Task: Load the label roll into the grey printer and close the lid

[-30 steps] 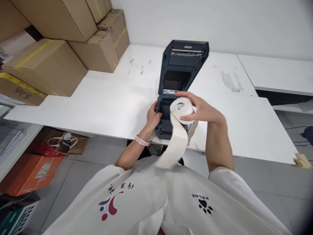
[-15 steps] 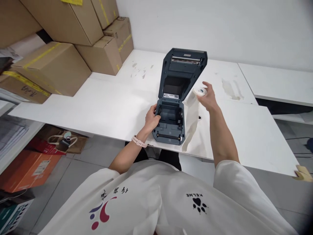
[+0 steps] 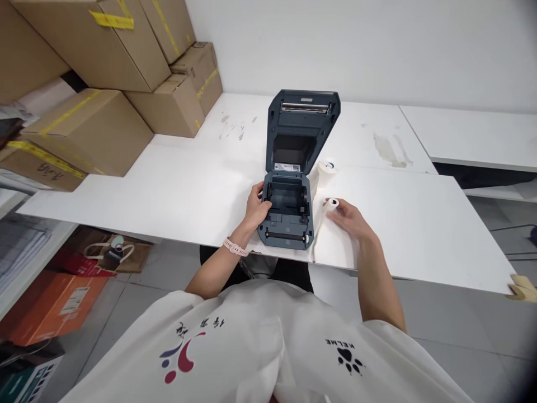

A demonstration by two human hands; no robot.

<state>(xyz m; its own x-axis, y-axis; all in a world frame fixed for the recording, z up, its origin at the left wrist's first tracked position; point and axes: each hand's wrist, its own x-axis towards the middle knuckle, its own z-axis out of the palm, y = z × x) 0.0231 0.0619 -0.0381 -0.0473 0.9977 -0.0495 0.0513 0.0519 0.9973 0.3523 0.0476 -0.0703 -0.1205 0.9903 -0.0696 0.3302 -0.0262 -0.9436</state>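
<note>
A dark grey label printer sits on the white table near its front edge, lid standing open. My left hand grips the left wall of the printer's base, fingers curled over the edge. A white paper roll lies on the table just right of the lid, and its loose strip trails forward along the printer's right side. My right hand rests on the table right of the printer, fingertips pinched on a small white roll core.
Stacked cardboard boxes with yellow tape fill the table's back left. A second white table adjoins at the right. Below on the left are an orange box and a paper bag on the floor.
My right hand carried the paper roll from over the printer to the table beside the lid, let it go, then drew back to the small core. The left hand stayed on the printer.
</note>
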